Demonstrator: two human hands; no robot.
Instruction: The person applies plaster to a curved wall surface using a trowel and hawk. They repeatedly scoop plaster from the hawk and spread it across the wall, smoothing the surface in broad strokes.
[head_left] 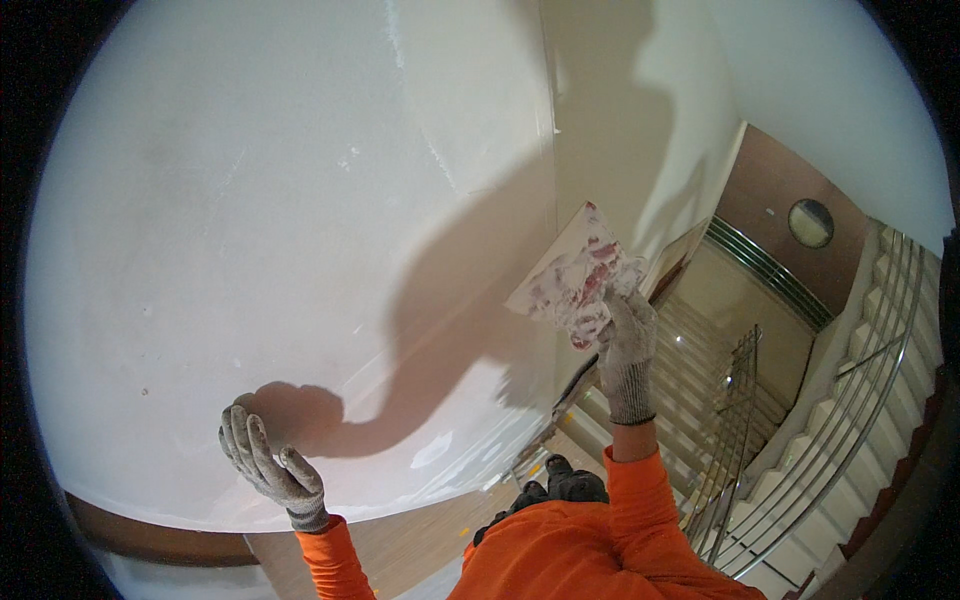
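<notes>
A wide plastering blade (578,275), smeared with white filler and reddish patches, is in my right hand (630,325). The gloved fingers close round its handle side, and filler clings to the glove. The blade's left edge lies close to the pale wall (250,230); whether it touches cannot be made out. My left hand (270,460), in a dusty grey glove, is raised beside the wall at lower left, its fingers stretched out and nothing in it. Orange sleeves cover both forearms.
Steps with metal railings (860,370) descend at the right, and a second railing (738,430) stands lower down. A brown door (780,205) with a round window is beyond. My dark shoes (570,482) are above a wooden board surface (400,545). My shadow crosses the wall.
</notes>
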